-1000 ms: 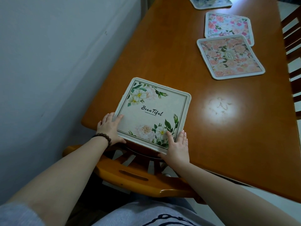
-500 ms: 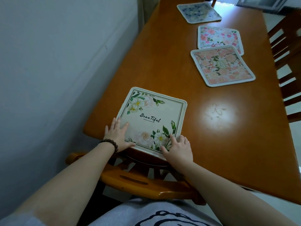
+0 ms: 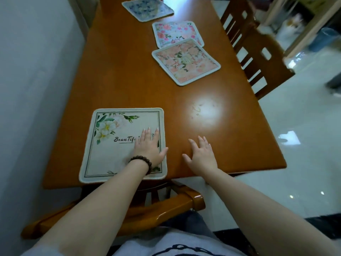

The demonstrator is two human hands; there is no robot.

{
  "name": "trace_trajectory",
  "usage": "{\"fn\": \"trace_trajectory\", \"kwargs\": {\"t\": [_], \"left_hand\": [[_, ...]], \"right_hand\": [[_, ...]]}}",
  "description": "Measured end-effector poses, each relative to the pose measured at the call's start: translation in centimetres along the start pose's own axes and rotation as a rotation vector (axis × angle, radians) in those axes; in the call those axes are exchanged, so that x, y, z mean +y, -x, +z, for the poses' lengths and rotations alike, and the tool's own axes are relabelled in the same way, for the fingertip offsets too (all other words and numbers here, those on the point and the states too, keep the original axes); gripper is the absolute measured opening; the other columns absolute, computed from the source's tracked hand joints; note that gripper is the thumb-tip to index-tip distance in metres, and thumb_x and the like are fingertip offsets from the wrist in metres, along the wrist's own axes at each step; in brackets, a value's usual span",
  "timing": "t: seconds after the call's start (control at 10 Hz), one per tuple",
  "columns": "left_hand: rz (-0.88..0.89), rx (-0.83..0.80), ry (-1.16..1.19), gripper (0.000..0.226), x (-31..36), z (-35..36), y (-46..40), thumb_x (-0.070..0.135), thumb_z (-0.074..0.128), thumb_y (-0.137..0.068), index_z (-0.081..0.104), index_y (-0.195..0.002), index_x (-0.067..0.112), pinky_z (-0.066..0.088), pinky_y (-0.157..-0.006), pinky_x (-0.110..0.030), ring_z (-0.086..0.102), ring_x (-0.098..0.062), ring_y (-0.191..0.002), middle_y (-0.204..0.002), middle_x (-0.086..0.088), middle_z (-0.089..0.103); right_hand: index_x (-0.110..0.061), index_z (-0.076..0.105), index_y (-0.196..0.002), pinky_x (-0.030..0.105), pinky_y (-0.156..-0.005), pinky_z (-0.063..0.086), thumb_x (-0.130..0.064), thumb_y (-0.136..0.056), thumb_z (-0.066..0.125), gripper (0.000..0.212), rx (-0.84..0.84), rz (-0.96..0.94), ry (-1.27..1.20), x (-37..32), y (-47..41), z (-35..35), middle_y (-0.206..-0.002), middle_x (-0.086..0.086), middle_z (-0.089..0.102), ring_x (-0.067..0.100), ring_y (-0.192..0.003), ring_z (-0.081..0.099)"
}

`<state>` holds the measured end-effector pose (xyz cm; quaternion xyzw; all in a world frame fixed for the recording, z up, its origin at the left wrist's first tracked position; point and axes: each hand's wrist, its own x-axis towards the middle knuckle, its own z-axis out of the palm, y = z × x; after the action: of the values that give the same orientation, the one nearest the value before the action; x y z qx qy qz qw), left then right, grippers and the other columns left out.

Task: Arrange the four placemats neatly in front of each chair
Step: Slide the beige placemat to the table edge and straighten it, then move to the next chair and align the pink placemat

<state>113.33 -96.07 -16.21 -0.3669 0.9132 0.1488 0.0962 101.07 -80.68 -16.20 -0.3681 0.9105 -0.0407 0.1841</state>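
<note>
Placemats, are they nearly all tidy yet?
One looks done: the white flower placemat lies straight by the near chair, left hand flat on it. The right hand is open over the table. Left: the peach placemat overlaps the pink placemat, and the blue placemat sits crooked.

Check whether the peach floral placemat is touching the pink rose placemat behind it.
Touching. In the head view, the peach floral placemat has its far corner lying over the near edge of the pink rose placemat, with no table showing between them there.
</note>
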Motion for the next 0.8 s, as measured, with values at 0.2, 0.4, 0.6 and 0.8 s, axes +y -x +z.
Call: {"fn": "trace_trajectory", "kwargs": {"t": [0.2, 0.4, 0.6, 0.8], "left_hand": [[0.105, -0.01, -0.019, 0.079, 5.6, -0.1, -1.6, 0.064, 0.033, -0.09, -0.001, -0.151, 0.027, 0.007, -0.115, -0.047, -0.001, -0.026, -0.146, -0.16, -0.007, 0.001], [0.182, -0.021, -0.016, 0.078, 11.3, -1.2, -2.9, 0.061, 0.034, -0.092, 0.001, -0.152, 0.025, 0.007, -0.117, -0.047, -0.003, -0.025, -0.146, -0.16, -0.007, 0.002], [0.195, -0.021, -0.028, 0.077, 17.5, -1.5, -4.0, 0.06, 0.034, -0.093, 0.001, -0.152, 0.025, 0.007, -0.117, -0.047, -0.003, -0.025, -0.146, -0.16, -0.007, 0.002], [0.06, -0.003, -0.056, 0.076, 24.9, 0.0, -6.3, 0.06, 0.035, -0.093, 0.002, -0.152, 0.026, 0.008, -0.117, -0.047, -0.003, -0.025, -0.146, -0.16, -0.006, 0.003]], "right_hand": [[-0.025, 0.02, -0.15, 0.042, -0.118, 0.006, -0.055, -0.093, 0.04, 0.067, 0.083, 0.144, -0.061, 5.3, 0.0, -2.9, -0.159, 0.01, 0.011, 0.025, -0.146, 0.001], [-0.023, 0.021, -0.149, 0.041, -0.118, 0.008, -0.052, -0.095, 0.039, 0.064, 0.164, 0.195, -0.089, 10.7, 0.1, -6.0, -0.158, 0.009, 0.016, 0.024, -0.146, 0.004], [-0.02, 0.024, -0.149, 0.04, -0.118, 0.009, -0.049, -0.097, 0.037, 0.061, 0.173, 0.175, -0.084, 16.7, -1.6, -8.1, -0.158, 0.007, 0.019, 0.023, -0.146, 0.007], [-0.021, 0.025, -0.149, 0.038, -0.116, 0.009, -0.051, -0.096, 0.037, 0.062, 0.156, 0.06, -0.102, 23.1, -6.2, -8.8, -0.157, 0.008, 0.021, 0.024, -0.146, 0.01]]}}
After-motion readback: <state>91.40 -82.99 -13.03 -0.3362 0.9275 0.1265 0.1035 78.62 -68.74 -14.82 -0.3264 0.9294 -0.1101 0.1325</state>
